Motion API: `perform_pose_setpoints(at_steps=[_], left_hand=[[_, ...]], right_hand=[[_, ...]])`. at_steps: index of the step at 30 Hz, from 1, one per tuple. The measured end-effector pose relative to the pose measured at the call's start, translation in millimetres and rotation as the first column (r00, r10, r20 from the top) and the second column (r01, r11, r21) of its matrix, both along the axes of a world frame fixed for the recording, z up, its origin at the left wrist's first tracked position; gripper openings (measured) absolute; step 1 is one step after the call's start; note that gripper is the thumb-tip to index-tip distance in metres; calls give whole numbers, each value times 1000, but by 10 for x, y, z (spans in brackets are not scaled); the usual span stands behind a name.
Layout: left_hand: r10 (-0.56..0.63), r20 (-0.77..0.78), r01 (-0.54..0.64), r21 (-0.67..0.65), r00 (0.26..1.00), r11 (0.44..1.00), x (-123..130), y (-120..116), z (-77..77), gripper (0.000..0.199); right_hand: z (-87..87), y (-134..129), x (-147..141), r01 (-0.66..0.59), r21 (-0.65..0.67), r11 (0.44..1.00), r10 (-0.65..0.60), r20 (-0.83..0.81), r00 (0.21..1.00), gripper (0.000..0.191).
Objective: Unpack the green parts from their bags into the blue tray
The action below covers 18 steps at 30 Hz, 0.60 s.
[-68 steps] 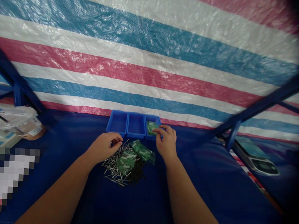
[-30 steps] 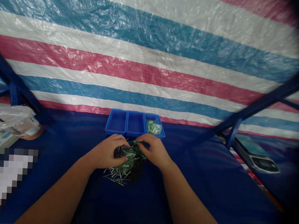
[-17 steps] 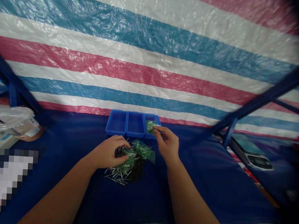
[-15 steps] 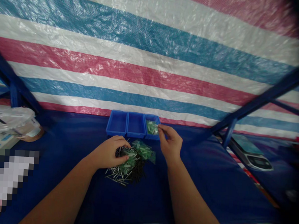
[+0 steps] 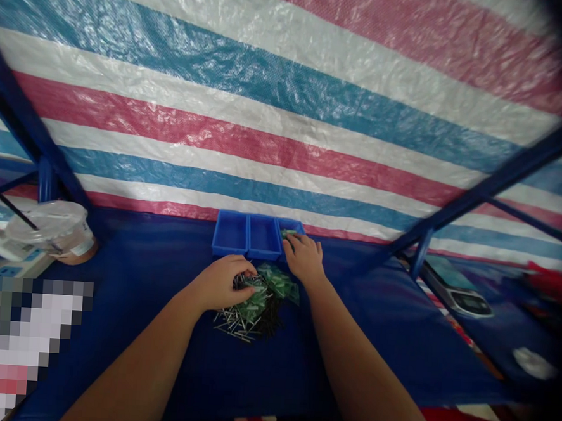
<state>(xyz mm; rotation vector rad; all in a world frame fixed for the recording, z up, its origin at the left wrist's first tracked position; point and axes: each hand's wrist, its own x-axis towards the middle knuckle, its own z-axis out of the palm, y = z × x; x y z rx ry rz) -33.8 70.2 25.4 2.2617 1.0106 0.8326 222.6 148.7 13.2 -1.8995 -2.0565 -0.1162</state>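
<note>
My left hand (image 5: 226,283) rests on the left side of a pile of thin metal pins (image 5: 240,325), its fingers curved round a green plastic packet (image 5: 255,303). More green packets (image 5: 279,280) lie at the back right of the pile. Three blue bins (image 5: 247,255) stand in a row behind it. My right hand (image 5: 303,256) is over the front of the right bin, fingers spread and reaching in. Green packets (image 5: 286,234) show inside that bin, partly hidden by the fingers. The left and middle bins look bare inside.
A clear round tub (image 5: 54,228) stands at the left beside a pale device. A digital scale (image 5: 457,288) sits at the right, beyond a blue frame bar (image 5: 421,254). A striped sheet (image 5: 267,121) hangs behind the blue table (image 5: 373,330).
My right hand has moved from the right bin's edge to over its inside, and its pinched fingers have spread. The whole view has shifted slightly; my left hand stays at the pile.
</note>
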Motion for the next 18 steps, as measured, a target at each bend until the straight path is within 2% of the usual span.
perform_pose_setpoints(at_steps=[4,7,10,18], left_hand=[[-7,23,7,-6,1000,1000,-7,10,-29,25],[-1,32,2,-14,999,1000,-15,24,-59,24],[10,46,-9,-11,999,1000,-19,41,-89,23],[17,75,-17,-4,997,1000,-38,88,-126,22]], right_hand=[[55,17,-37,19,-74,997,-19,6,1000,49],[57,-55,-51,20,20,1000,-20,-13,1000,49],[36,-149,-69,31,110,993,-30,-10,999,38],[-26,-192,-14,-14,84,996,18,-55,998,34]])
